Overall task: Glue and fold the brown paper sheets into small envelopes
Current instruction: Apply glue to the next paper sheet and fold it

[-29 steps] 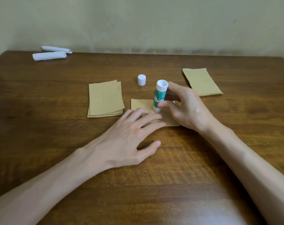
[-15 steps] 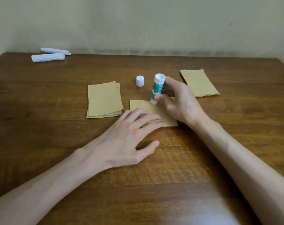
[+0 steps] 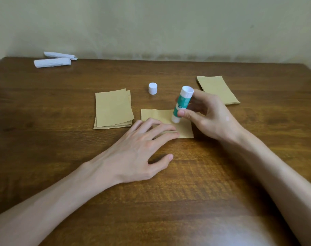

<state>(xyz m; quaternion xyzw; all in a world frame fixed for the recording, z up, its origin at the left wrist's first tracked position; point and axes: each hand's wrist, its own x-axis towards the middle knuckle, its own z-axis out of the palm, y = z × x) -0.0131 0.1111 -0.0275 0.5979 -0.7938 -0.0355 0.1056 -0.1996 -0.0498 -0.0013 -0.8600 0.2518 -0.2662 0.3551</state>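
Observation:
A single brown paper sheet (image 3: 158,115) lies flat at the table's middle. My left hand (image 3: 142,148) rests on its near left part, fingers spread and pressing it down. My right hand (image 3: 209,116) grips a green and white glue stick (image 3: 182,103), tilted, with its tip touching the sheet near the middle. The stick's white cap (image 3: 153,88) stands on the table behind the sheet. A stack of brown sheets (image 3: 113,109) lies to the left. Another brown stack (image 3: 217,89) lies at the back right.
Two rolled white paper pieces (image 3: 53,62) lie at the far left corner of the wooden table (image 3: 169,183). A plain wall stands right behind the table's far edge.
The glue stick's tip has moved from the sheet's far edge toward me, down onto the sheet's middle. My left hand has stayed pressed on the sheet.

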